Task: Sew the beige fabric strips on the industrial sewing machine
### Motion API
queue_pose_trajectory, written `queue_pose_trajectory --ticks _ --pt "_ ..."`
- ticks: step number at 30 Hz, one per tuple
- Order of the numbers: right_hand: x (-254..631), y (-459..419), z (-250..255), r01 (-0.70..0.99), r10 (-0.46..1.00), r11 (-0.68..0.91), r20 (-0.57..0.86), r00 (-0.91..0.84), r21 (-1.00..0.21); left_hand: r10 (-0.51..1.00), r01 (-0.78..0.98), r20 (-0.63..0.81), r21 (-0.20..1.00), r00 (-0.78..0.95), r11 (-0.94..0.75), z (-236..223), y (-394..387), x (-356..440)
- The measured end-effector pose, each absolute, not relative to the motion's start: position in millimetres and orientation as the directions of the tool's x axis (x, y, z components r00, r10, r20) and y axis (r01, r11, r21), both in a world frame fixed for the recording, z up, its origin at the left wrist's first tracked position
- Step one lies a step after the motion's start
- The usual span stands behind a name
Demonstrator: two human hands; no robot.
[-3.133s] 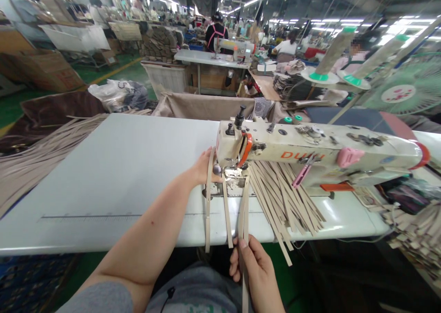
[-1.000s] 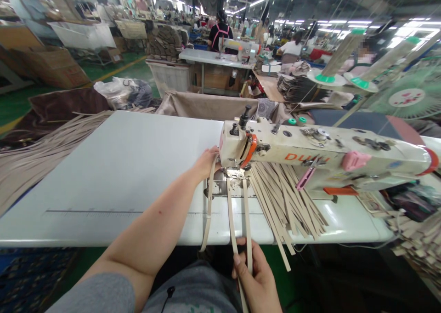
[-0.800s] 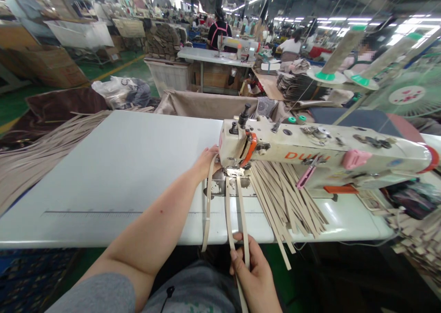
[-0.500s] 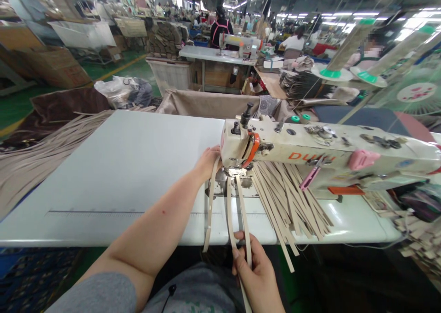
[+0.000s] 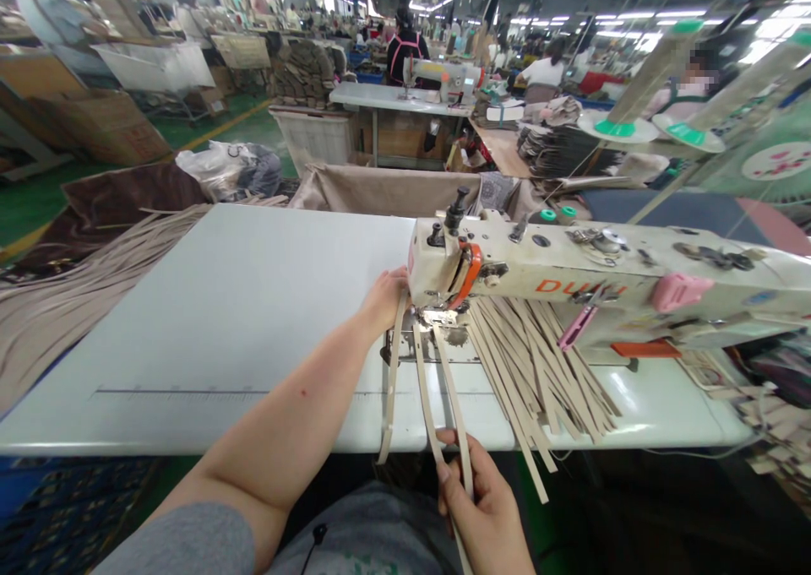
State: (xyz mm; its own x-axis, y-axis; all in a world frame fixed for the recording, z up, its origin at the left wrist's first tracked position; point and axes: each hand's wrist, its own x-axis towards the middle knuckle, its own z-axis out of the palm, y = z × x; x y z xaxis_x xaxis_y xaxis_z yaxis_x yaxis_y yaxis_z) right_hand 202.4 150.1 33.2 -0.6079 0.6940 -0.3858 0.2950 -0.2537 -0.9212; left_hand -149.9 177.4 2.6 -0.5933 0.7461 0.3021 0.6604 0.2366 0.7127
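My right hand (image 5: 481,495) is closed in front of the table edge, with two narrow beige strips (image 5: 451,381) running through its fingers. These strips lead up to the presser foot of a white sewing machine (image 5: 525,258). Left of the needle area, my left hand (image 5: 383,301) is closed at the upper end of another beige strip (image 5: 391,389), which hangs over the front edge. The machine head partly hides its fingertips. Right of the needle, a loose fan of beige strips (image 5: 538,372) lies under the machine arm.
Pink-handled snips (image 5: 576,326) hang on the machine arm. Long strips (image 5: 82,288) drape at the table's left end. A fabric-lined bin (image 5: 393,188) stands behind the table (image 5: 266,296). Thread cones (image 5: 652,77) rise at the right. Several people work farther back.
The machine and table have shifted slightly right in view. Both hands stay in much the same place on the strips, and the strips at the needle have barely moved.
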Motion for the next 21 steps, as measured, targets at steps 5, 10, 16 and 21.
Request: queue_pose_trajectory --ticks 5,10,16,21 --pt "198 152 33 0.274 0.713 -0.272 -0.384 -0.586 -0.923 0.76 0.655 0.283 0.717 -0.584 0.236 7 176 -149" --pt "189 152 33 0.264 0.709 -0.301 -0.4 -0.581 -0.916 0.778 0.673 0.281 0.702 -0.562 0.232 10 176 -148" --pt "183 151 36 0.268 0.718 -0.323 -0.42 -0.555 -0.908 0.761 0.663 0.272 0.701 -0.589 0.262 14 173 -145" --pt "182 150 36 0.265 0.718 -0.326 -0.42 -0.554 -0.907 0.747 0.654 0.279 0.709 -0.603 0.263 10 174 -148"
